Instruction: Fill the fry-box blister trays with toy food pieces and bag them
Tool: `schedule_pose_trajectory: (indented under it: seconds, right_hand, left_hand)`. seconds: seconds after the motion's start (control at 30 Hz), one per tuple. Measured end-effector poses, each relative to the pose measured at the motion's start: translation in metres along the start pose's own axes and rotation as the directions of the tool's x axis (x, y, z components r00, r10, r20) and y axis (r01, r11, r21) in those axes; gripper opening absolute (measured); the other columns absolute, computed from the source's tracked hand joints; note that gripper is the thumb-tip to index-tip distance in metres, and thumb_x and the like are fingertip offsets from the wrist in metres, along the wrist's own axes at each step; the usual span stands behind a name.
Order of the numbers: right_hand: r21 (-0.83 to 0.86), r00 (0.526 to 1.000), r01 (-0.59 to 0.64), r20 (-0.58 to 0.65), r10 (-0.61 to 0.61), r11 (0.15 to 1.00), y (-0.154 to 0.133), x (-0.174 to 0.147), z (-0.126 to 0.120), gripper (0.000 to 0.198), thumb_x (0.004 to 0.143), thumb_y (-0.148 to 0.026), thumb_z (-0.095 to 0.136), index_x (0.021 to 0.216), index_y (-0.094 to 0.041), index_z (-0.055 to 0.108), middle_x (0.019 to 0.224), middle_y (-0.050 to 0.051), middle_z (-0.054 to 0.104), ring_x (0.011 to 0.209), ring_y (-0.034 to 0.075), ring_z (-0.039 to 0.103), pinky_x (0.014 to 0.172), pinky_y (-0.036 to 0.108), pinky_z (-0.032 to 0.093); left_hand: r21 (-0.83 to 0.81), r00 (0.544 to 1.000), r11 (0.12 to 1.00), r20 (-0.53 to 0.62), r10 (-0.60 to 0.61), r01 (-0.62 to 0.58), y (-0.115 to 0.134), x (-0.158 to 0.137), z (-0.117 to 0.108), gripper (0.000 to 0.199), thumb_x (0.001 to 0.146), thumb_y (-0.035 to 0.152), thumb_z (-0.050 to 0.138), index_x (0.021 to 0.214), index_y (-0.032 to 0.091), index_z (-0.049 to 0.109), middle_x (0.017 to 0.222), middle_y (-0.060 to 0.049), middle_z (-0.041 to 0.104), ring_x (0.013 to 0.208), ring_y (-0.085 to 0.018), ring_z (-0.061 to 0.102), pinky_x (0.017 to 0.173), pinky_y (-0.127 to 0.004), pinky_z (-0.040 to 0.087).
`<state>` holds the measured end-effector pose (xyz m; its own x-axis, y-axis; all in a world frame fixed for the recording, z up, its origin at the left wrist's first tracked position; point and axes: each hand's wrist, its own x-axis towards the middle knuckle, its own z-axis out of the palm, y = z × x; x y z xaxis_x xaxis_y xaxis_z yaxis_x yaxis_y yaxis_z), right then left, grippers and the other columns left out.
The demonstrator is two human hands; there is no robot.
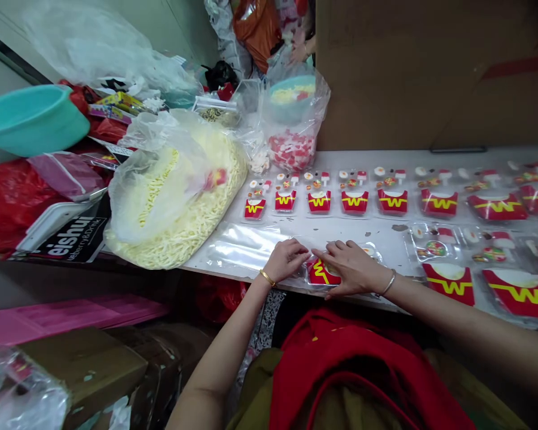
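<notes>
Currently, a red pack [319, 273] lies at the near edge of the worktop [341, 229], between and partly under both hands. The left hand [287, 261] bunches its fingers by the pack's left side; the right hand [350, 267] spreads its fingers across the right side. Whether either grips it, I cannot tell. Clear sleeves [240, 245] lie just left, near a bag [197, 233] of pale strips. Matching packs [392, 202] line the worktop's far side.
</notes>
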<state>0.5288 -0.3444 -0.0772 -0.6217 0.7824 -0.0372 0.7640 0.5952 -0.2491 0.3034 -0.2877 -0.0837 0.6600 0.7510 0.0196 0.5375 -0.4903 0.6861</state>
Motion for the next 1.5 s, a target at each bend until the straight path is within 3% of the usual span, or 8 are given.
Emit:
schedule_pose_trajectory:
  seconds: [0.17, 0.3, 0.43, 0.6, 0.97, 1.13, 1.27, 1.5]
  right_hand:
    - [0.01, 0.995, -0.097, -0.038, 0.097, 0.995, -0.011, 0.003, 0.005, 0.11, 0.058, -0.082, 0.06, 0.14, -0.012, 0.038, 0.11, 0.021, 0.054, 0.1, 0.038, 0.047, 0.082, 0.048, 0.036]
    - [0.036, 0.982, -0.17, -0.074, 0.172, 0.985, -0.015, 0.004, 0.01, 0.11, 0.06, -0.084, 0.057, 0.141, -0.013, 0.037, 0.113, 0.021, 0.053, 0.107, 0.039, 0.042, 0.086, 0.049, 0.036]
    - [0.026, 0.966, -0.245, -0.081, 0.246, 0.969, -0.012, 0.002, 0.008, 0.108, 0.059, -0.078, 0.062, 0.141, -0.014, 0.035, 0.118, 0.019, 0.051, 0.108, 0.037, 0.042, 0.086, 0.048, 0.036]
    - [0.014, 0.941, -0.329, -0.071, 0.33, 0.944, -0.018, -0.001, 0.001, 0.099, 0.064, -0.068, 0.063, 0.143, -0.019, 0.032, 0.118, 0.017, 0.051, 0.103, 0.035, 0.045, 0.083, 0.046, 0.036]
    - [-0.014, 0.911, -0.41, -0.044, 0.409, 0.912, -0.018, 0.008, 0.005, 0.088, 0.073, -0.063, 0.058, 0.145, -0.02, 0.03, 0.114, 0.019, 0.053, 0.097, 0.036, 0.049, 0.078, 0.046, 0.037]
    - [-0.009, 0.941, -0.285, -0.193, 0.278, 0.958, 0.0, -0.005, 0.011, 0.107, 0.063, -0.078, 0.059, 0.146, -0.016, 0.029, 0.131, 0.021, 0.047, 0.124, 0.042, 0.033, 0.103, 0.057, 0.018]
    - [0.094, 0.829, -0.406, -0.38, 0.41, 0.909, 0.008, -0.032, 0.025, 0.104, 0.071, -0.08, 0.049, 0.148, -0.014, 0.023, 0.148, 0.018, 0.028, 0.139, 0.036, 0.009, 0.111, 0.056, 0.004]
    - [0.366, 0.516, -0.605, -0.497, 0.698, 0.708, 0.008, -0.065, 0.066, 0.101, 0.079, -0.077, 0.042, 0.147, -0.007, 0.014, 0.149, 0.021, 0.023, 0.14, 0.032, 0.012, 0.112, 0.051, 0.018]
  left_hand:
    - [0.309, 0.999, 0.951, -0.042, -0.006, 0.019, 0.022, -0.013, 0.018, 0.062, 0.07, 0.028, 0.065, 0.129, 0.021, 0.048, 0.12, -0.012, 0.053, 0.106, -0.029, 0.05, 0.089, -0.041, 0.041]
    - [0.402, 0.983, 0.913, -0.183, 0.004, 0.071, 0.022, -0.014, 0.034, 0.049, 0.078, 0.01, 0.045, 0.126, 0.019, 0.048, 0.119, -0.012, 0.056, 0.105, -0.026, 0.053, 0.089, -0.038, 0.041]
    - [0.552, 0.95, 0.804, -0.309, -0.049, 0.221, 0.019, -0.018, 0.033, 0.026, 0.082, 0.021, 0.05, 0.106, 0.017, 0.059, 0.104, -0.013, 0.061, 0.099, -0.03, 0.053, 0.083, -0.043, 0.036]
    - [0.622, 0.962, 0.735, -0.209, -0.176, 0.269, 0.02, -0.029, 0.028, 0.022, 0.086, 0.025, 0.046, 0.07, 0.018, 0.058, 0.076, -0.007, 0.063, 0.082, -0.025, 0.054, 0.074, -0.039, 0.029]
    - [0.525, 0.993, 0.842, -0.077, -0.094, 0.121, 0.058, -0.028, 0.045, 0.015, 0.083, 0.019, 0.051, 0.07, 0.017, 0.058, 0.078, -0.007, 0.063, 0.084, -0.022, 0.054, 0.079, -0.039, 0.028]
    - [0.437, 0.992, 0.899, 0.124, -0.018, -0.038, 0.051, -0.008, 0.021, 0.018, 0.089, 0.032, 0.049, 0.087, 0.02, 0.062, 0.09, -0.006, 0.063, 0.089, -0.022, 0.053, 0.077, -0.037, 0.032]
    - [0.458, 0.976, 0.875, 0.209, 0.065, -0.156, 0.028, 0.023, -0.013, 0.034, 0.09, 0.033, 0.049, 0.123, 0.026, 0.053, 0.121, -0.009, 0.055, 0.109, -0.024, 0.048, 0.086, -0.038, 0.034]
    - [0.453, 0.805, 0.772, 0.581, 0.124, -0.445, 0.015, 0.083, -0.021, 0.065, 0.076, 0.046, 0.067, 0.133, 0.027, 0.043, 0.143, -0.012, 0.039, 0.131, -0.031, 0.033, 0.101, -0.045, 0.03]
